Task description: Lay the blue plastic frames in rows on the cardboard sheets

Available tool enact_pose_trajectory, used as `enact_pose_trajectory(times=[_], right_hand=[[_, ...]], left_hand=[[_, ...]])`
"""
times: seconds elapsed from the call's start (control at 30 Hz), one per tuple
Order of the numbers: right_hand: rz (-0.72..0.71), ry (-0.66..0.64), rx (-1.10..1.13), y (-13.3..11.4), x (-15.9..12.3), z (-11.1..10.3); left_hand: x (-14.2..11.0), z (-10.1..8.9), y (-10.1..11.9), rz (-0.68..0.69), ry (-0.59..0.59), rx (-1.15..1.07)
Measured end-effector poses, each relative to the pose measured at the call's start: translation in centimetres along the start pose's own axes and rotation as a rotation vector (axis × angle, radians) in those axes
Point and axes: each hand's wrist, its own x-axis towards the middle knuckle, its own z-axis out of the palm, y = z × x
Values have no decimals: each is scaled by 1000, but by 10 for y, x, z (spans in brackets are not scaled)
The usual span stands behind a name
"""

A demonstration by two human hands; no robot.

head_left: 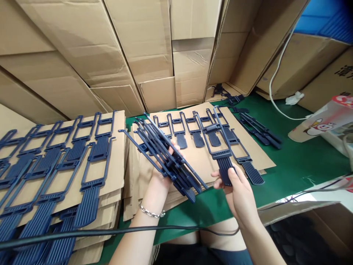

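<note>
"Holding a bundle of blue plastic frames in the left hand, is the person?"

"Yes, that palm is cupping the bundle from below, fingers half open. Its long axis is slanting up and away to the left. I'm counting roughly six frames, though they overlap."

"And the right hand?"

"It's pinching one single frame by its ribbed end, thumb against fingers, just beside the bundle."

"What's lying around them?"

"Two cardboard stacks are sitting on a green table: the left stack is carrying many overlapping frames, and the right stack is carrying about four."
</note>
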Motion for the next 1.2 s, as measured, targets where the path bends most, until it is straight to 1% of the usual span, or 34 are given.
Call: enact_pose_trajectory(times=[0.13, 0.2, 0.27, 0.37, 0.43, 0.5, 0.53, 0.57, 0.7, 0.77, 0.83, 0.9, 1.0, 1.2], right_hand=[[88, 90, 18, 15, -6, -19], [99, 114, 9, 20, -9, -25], [89, 131, -2, 23, -12, -30], [29, 146, 3, 23, -17, -35], [-49, 140, 21, 20, -20, -39], [-145, 143, -17, 15, -23, -43], [-192, 156, -89, 12, -25, -45], [-240, 168, -211, 10, -26, -48], [-423, 153, -911, 5, -24, -55], [-449, 154, -1130, 8, -22, -56], [-430, 177, -1229, 14, -19, -56], [-413, 195, -1269, 20, -18, -55], [-408, 227, -1274, 25, -16, -55], [-368, 266, -1278, 28, -14, -57]], left_hand=[[0, -3, 1, -3, -167, -103], [0, -5, 0, 2, -212, -114], [1, -6, -1, -2, -226, -116], [3, -6, -1, 3, -222, -112], [3, -6, -1, 5, -212, -109], [3, -6, -1, 7, -202, -107], [3, -6, 0, 5, -198, -105], [2, -5, 0, 3, -195, -103], [2, -5, 0, -1, -206, -108], [3, -4, 0, 2, -213, -117], [4, -4, 0, 3, -205, -119], [5, -5, 0, 3, -184, -117], [6, -6, 0, -1, -165, -121], [3, -1, 0, -5, -173, -125]])
